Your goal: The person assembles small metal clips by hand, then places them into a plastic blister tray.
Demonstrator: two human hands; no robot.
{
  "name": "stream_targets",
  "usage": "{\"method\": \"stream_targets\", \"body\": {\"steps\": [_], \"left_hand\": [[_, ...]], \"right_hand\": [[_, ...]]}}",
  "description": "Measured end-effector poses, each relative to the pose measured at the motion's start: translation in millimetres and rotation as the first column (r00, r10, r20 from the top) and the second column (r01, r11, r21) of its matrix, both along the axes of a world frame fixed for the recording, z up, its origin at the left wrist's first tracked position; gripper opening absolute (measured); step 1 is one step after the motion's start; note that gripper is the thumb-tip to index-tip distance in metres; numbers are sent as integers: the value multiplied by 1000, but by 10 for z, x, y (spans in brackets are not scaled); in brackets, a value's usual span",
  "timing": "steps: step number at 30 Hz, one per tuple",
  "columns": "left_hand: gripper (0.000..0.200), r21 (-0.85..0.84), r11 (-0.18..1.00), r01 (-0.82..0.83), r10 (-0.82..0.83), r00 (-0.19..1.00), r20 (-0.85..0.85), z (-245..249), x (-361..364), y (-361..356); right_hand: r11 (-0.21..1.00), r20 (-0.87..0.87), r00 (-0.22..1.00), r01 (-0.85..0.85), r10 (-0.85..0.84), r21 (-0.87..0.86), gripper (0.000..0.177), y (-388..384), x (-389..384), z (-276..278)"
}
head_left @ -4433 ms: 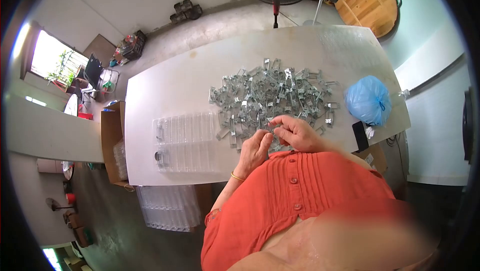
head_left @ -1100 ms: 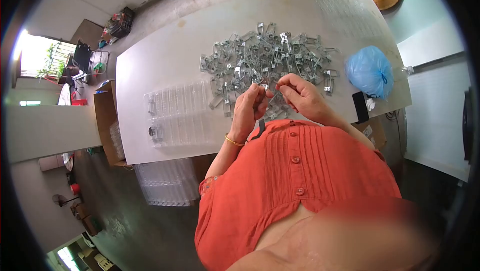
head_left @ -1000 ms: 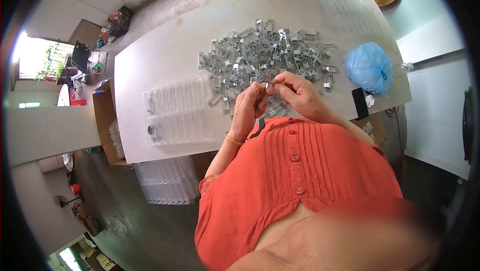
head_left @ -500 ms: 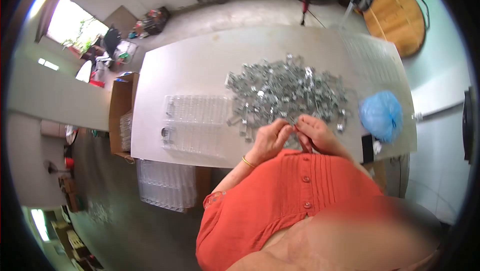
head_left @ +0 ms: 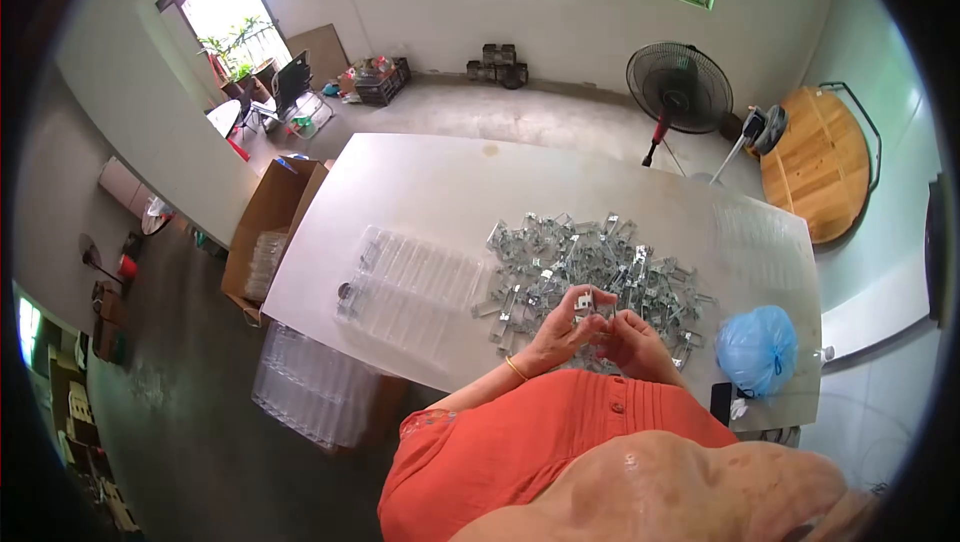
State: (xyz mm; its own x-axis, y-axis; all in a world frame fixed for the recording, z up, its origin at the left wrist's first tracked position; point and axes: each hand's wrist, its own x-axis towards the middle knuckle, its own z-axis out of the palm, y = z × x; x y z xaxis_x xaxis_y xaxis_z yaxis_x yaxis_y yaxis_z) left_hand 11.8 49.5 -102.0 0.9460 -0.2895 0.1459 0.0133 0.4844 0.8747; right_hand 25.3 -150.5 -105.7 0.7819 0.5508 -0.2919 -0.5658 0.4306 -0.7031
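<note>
My left hand (head_left: pixel 566 334) has its fingers closed round a small shiny metal bracket (head_left: pixel 586 301), held up in front of the pile. Close beside it, my right hand (head_left: pixel 638 344) is closed with thumb and fingertips at the same metal part; its lower end is hidden by the fingers. Just beyond both hands lies a heap of similar silvery metal brackets (head_left: pixel 570 254), loose and tangled on the pale table (head_left: pixel 420 167). Left of the heap are clear plastic trays (head_left: pixel 415 287) with long ridges, a small dark round object (head_left: pixel 345 291) at their left edge.
A blue plastic bag (head_left: pixel 757 352) and a black phone-like object (head_left: pixel 720 404) lie at the table's right. More clear trays (head_left: pixel 310 387) are stacked below the left edge, near an open cardboard box (head_left: pixel 258 247). A fan (head_left: pixel 680 87) stands behind the table.
The head view has tilted up, showing more of the far wall and window. Both hands have lifted slightly, and the metal bracket now shows above the left fingers.
</note>
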Motion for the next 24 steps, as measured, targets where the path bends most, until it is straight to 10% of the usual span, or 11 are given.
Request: {"method": "stream_targets", "body": {"steps": [8, 11, 14, 18, 24], "left_hand": [[56, 445, 851, -278, 13, 859, 511, -61, 111, 25], [67, 483, 875, -40, -89, 967, 240, 203, -11, 138], [72, -15, 970, 243, -243, 970, -17, 68, -8, 180], [52, -211, 926, 312, -350, 921, -173, -165, 74, 269], [44, -34, 919, 394, -386, 875, -292, -50, 68, 146]], "right_hand": [[986, 94, 982, 159, -163, 49, 15, -81, 92, -113], [959, 230, 937, 280, -264, -43, 13, -79, 88, -55], [900, 518, 819, 391, -245, -192, 6, -99, 86, 75], [799, 803, 595, 473, 22, -372, 2, -134, 36, 213], [757, 903, 347, 510, 254, -409, 9, -64, 29, 404]]}}
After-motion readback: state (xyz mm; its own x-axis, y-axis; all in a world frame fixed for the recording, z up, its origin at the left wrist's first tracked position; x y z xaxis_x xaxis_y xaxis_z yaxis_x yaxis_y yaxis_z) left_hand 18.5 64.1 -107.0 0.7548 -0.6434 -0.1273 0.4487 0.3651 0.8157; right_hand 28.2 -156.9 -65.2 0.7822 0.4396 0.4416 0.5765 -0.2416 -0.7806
